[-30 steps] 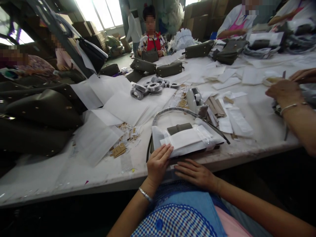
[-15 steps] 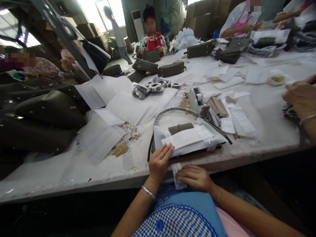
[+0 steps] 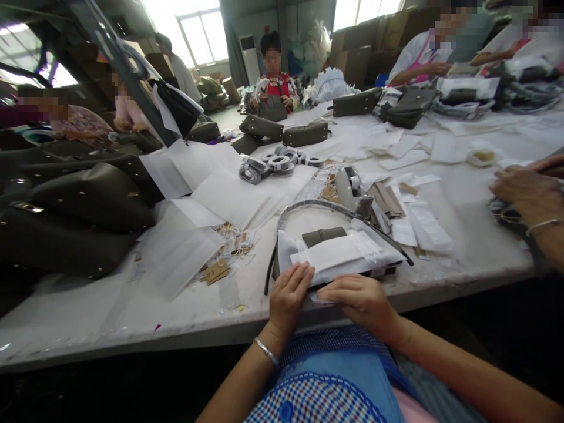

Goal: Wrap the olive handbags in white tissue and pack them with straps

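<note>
A dark olive handbag point(image 3: 325, 235) lies near the table's front edge, its front covered with white wrapping paper point(image 3: 339, 254). Its wrapped handle point(image 3: 299, 205) arches behind it. My left hand point(image 3: 288, 295) rests its fingers, stretched and side by side, on the lower left of the wrapping; the thumb is hidden. Close to the bag's front edge, my right hand point(image 3: 363, 302) has its fingers pressed together on a clear plastic strip point(image 3: 321, 298), mostly covered by the hand. Behind the bag stands a tape dispenser point(image 3: 349, 187).
Brown hang tags point(image 3: 217, 270) and paper sheets point(image 3: 180, 249) lie left of the bag. Wrapped strap coils point(image 3: 279, 164) sit farther back. Olive bags point(image 3: 88, 217) are heaped at left. A co-worker's hand point(image 3: 531, 191) is at right; several people work around the table.
My right hand has risen and moved forward to the bag's front edge, bringing the plastic strip up from below the table edge. My left hand stays on the wrapping.
</note>
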The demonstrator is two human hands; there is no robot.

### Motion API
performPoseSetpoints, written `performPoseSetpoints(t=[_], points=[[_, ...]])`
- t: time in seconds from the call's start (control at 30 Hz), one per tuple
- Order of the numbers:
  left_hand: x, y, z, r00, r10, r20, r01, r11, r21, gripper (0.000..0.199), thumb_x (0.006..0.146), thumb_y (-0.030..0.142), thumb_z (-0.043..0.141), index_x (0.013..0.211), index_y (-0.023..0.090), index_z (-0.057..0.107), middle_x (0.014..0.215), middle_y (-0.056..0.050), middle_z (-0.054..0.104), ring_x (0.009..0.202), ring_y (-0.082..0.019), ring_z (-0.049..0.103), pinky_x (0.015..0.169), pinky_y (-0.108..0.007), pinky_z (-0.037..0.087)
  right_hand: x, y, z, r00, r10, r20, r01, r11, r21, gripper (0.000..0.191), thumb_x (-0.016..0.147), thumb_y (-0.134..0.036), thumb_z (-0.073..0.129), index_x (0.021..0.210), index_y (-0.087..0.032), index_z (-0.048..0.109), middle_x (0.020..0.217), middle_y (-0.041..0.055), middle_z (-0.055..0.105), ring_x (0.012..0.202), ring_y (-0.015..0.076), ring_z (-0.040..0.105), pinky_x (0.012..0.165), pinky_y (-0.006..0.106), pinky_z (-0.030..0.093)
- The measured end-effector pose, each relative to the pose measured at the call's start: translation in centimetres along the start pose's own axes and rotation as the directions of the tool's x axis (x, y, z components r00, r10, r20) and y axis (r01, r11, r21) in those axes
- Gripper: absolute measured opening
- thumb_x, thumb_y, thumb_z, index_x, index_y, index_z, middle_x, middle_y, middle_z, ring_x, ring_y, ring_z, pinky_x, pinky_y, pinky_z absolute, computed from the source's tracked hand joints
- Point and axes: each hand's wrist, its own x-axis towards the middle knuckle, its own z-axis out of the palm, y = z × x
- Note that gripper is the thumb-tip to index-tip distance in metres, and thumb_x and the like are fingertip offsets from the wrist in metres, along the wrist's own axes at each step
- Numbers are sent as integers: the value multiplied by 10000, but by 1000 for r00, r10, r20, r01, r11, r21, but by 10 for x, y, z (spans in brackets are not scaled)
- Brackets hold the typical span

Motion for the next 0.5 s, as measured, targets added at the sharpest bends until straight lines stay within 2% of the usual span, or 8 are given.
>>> performPoseSetpoints(t=[0.13,0.23,0.3,0.4,0.5], points=[[-2,4,1,999,-41,-35,42,999,10,407,903,125,608,1297,228,610,1238,-107,670,1177,-250,614,989,-403,542,35,24,-3,997,64,49,-57,991,-124,167,935,-222,599,905,-251,760,836,8,766,784,160,698,778,286,514],[-1,6,2,996,-71,-54,71,997,-7,319,899,94,591,1194,192,663,1142,-108,684,1089,-238,634,956,-387,551,54,40,4,984,163,77,-149,975,-168,83,866,-280,722,796,-262,762,769,-19,757,753,166,695,779,295,485],[0,5,2,994,-87,-69,86,996,-25,316,904,79,570,1194,169,659,1091,-108,690,1028,-223,643,935,-368,556,62,46,9,965,244,98,-226,960,-163,61,805,-291,791,758,-269,760,756,-37,758,758,168,703,795,300,470],[1,2,0,991,-102,-81,97,994,-58,319,931,101,530,1226,155,641,1044,-102,698,970,-202,644,892,-331,567,71,51,12,916,370,156,-348,925,-155,95,755,-255,830,716,-260,744,731,-53,741,735,152,692,736,284,451],[1,-1,-1,991,-105,-85,97,992,-86,305,967,162,477,1225,149,639,1065,-106,708,963,-201,648,863,-323,576,73,57,13,903,375,209,-351,925,-142,107,740,-240,841,723,-245,735,759,-43,733,766,155,674,726,283,436]])
